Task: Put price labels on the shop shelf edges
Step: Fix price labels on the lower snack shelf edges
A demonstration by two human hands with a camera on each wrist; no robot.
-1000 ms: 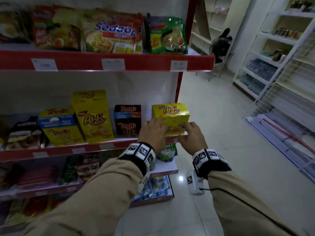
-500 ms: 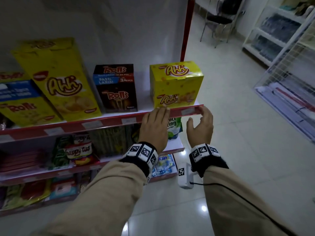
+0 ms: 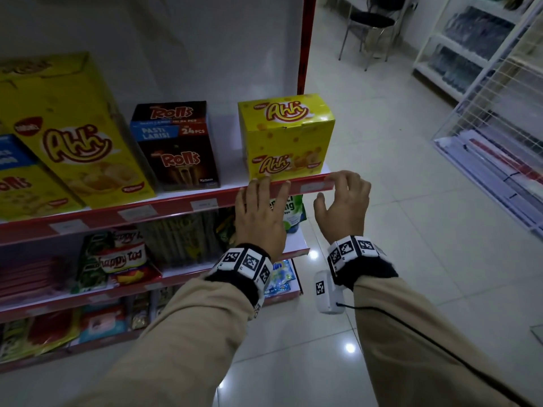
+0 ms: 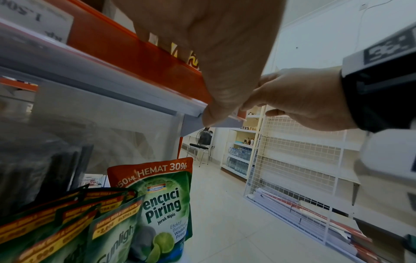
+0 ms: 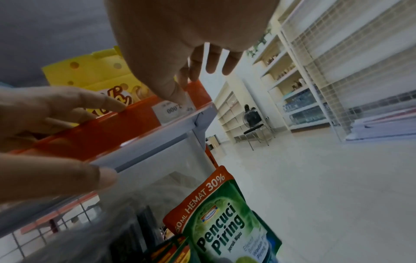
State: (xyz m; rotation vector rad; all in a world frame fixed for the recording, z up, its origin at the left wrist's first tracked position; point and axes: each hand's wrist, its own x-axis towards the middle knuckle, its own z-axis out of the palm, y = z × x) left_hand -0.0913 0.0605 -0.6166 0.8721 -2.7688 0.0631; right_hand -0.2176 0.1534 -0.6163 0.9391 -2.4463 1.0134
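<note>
On the red shelf edge [image 3: 176,205] three small labels sit in a row left of the hands, under the tall Ahh box [image 3: 67,133] and the Rolls box [image 3: 176,145]. Right of those, the left hand [image 3: 261,212] lies over the edge with straight fingers resting along its top, just below the small Ahh box [image 3: 286,136], thumb under the shelf lip. Right again, at the edge's end, a price label [image 5: 174,111] sits in the strip. The right hand [image 3: 342,205] is there with fingers curled over the top of the edge and thumb tip on the label. Below the edge stands a green dish-soap pouch [image 4: 162,201].
</note>
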